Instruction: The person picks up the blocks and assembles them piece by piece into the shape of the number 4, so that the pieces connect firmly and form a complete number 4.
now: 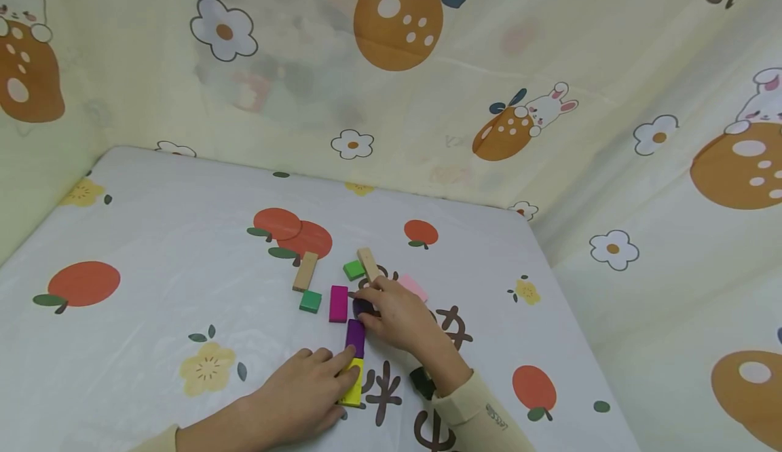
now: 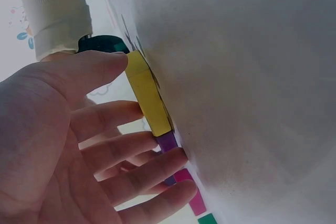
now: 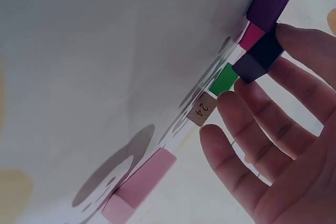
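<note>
My left hand (image 1: 299, 394) holds a yellow block (image 1: 352, 391) at the table's near middle; in the left wrist view the thumb meets one end of the yellow block (image 2: 148, 100) and the index fingertip touches its side. Its far end adjoins a purple block (image 1: 355, 338). Just beyond, my right hand (image 1: 403, 316) pinches a dark navy block (image 3: 257, 59) between thumb and fingers, close to the purple block's far end. A magenta block (image 1: 338, 304) lies to the left of it. The right fingers partly cover the dark block in the head view.
Around the hands lie two green blocks, one darker (image 1: 310, 302) and one brighter (image 1: 353, 270). Two plain wooden blocks, left (image 1: 305, 272) and right (image 1: 366, 260), lie behind, with a pink block (image 1: 413, 288) at the right. A dark object (image 1: 421, 383) sits by the right cuff. A patterned curtain (image 1: 293, 99) surrounds the table.
</note>
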A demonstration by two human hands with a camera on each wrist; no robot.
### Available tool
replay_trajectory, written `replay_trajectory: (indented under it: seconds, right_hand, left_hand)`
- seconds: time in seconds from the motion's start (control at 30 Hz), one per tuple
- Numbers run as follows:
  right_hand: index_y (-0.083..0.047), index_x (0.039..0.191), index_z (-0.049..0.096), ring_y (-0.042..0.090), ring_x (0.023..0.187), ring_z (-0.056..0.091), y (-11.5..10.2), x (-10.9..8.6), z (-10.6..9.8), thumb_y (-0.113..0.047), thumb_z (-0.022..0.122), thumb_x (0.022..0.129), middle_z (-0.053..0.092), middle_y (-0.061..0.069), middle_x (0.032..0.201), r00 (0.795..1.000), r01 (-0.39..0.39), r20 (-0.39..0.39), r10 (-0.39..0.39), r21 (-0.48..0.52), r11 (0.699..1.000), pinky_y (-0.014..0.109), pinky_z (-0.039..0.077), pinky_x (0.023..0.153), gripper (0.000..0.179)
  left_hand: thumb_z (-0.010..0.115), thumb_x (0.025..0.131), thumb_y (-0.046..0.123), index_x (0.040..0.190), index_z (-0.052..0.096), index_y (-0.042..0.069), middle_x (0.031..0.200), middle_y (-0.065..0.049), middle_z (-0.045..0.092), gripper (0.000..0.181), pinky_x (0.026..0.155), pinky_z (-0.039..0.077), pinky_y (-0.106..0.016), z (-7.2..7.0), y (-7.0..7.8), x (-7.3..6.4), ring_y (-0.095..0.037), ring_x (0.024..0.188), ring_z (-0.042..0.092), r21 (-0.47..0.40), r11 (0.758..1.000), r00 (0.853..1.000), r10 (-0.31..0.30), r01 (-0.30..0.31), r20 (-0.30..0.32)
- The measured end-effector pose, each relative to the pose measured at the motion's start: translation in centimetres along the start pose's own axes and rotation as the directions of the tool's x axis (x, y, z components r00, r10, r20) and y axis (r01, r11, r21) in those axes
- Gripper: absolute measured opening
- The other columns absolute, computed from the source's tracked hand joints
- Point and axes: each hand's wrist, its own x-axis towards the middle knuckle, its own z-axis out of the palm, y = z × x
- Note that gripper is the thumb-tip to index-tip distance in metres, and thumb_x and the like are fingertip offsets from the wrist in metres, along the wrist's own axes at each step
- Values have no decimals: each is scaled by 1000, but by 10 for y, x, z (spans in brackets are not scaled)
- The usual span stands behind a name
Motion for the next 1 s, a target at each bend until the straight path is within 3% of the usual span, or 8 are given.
replay_trajectory:
  seconds: [0.27,0.67,1.0]
  right_hand:
    - [-21,131,72,11,88,55,-2,1,0,-33,73,96,65,0,111,1000,20,0,-20,-14,1000,21,48,70,37]
    - [-19,131,72,14,92,59,-3,3,1,-34,73,97,67,1,114,999,31,7,-31,-6,999,27,55,81,37]
    - [-20,131,72,11,86,55,-5,3,1,-35,73,97,67,0,112,1000,20,19,-20,-7,1000,22,52,74,37]
  left_hand:
    - [73,93,43,139,66,19,148,-6,60,52,93,56,-41,1,-2,-1,-24,118,65,33,999,999,18,-16,-47]
    - [72,94,45,140,65,21,150,-5,59,53,95,56,-42,1,-2,0,-24,119,64,7,1000,999,15,-15,-28]
    - [72,94,44,140,65,21,149,-5,59,52,94,56,-42,1,-2,-1,-23,119,64,6,1000,999,17,-17,-32]
